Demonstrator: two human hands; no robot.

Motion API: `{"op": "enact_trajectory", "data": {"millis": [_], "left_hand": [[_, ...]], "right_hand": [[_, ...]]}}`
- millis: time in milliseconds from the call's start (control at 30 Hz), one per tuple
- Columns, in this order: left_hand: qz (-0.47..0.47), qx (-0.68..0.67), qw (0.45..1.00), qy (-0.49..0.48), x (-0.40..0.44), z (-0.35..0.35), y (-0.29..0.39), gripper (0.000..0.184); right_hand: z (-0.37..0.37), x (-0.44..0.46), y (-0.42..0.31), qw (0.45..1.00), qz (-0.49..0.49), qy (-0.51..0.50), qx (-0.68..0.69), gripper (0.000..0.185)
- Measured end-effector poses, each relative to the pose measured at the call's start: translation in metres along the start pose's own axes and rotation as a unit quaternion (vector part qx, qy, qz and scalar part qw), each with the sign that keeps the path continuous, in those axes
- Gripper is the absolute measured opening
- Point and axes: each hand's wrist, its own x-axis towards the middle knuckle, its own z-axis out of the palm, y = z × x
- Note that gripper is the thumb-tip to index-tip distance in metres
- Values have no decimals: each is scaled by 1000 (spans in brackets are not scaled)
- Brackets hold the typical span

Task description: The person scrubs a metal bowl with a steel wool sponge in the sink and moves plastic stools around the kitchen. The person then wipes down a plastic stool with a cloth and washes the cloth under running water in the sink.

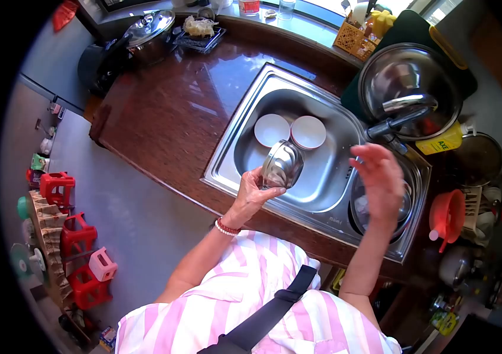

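Note:
My left hand (252,193) is closed on the rim of a shiny steel bowl (283,165), which is tilted on its side above the near part of the sink (320,197). Two white bowls (272,130) stand side by side on the sink floor just beyond it. To the right, my right hand (379,177) is raised over the small side basin (358,221), fingers bent but apart, with nothing visible in it. The faucet (401,120) is a little beyond that hand. Part of the side basin is hidden under my right hand and forearm.
A large steel basin (381,76) leans behind the faucet, beside a yellow detergent bottle (441,140). A red plastic strainer (447,215) lies at the right. A lidded pot (151,35) stands at the back left of the brown counter (168,112). Red stools (79,233) are on the floor.

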Motion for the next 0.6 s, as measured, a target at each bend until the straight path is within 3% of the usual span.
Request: {"op": "enact_trajectory", "data": {"millis": [67,133,200,233,267,300,333,367,400,467,500,567,600], "left_hand": [[-1,7,1000,-6,-1,-7,5,27],[-14,-40,999,-21,10,-24,6,27],[-15,-56,997,-49,23,-51,8,28],[-29,-60,996,-58,26,-60,9,30],[-31,-60,995,-66,29,-69,13,30],[-30,-62,995,-72,33,-76,16,31],[-30,-67,994,-84,35,-87,13,31],[-26,-71,993,-93,41,-98,7,31],[-54,-94,988,-106,44,-108,6,34],[-85,-116,980,-136,52,-127,4,37],[-87,-119,978,-150,56,-134,-1,37],[-92,-130,972,-174,62,-147,-9,36],[-96,-145,968,-183,65,-151,-7,36]], "right_hand": [[-10,-1,-6,989,-82,-83,88,34],[-13,17,19,981,-72,-110,144,34],[-25,32,101,963,53,-45,260,30],[-58,19,175,990,108,26,-82,27],[-89,6,249,894,206,48,-394,27],[-69,9,238,722,273,-72,-632,31],[-47,12,226,485,278,-223,-798,38],[8,24,191,749,269,0,-606,36],[-4,29,196,847,250,57,-466,34],[19,58,141,818,235,-43,-524,40],[46,73,110,871,235,-13,-432,43],[86,94,66,946,136,2,-293,51],[81,99,67,984,89,-22,-149,50]]}}
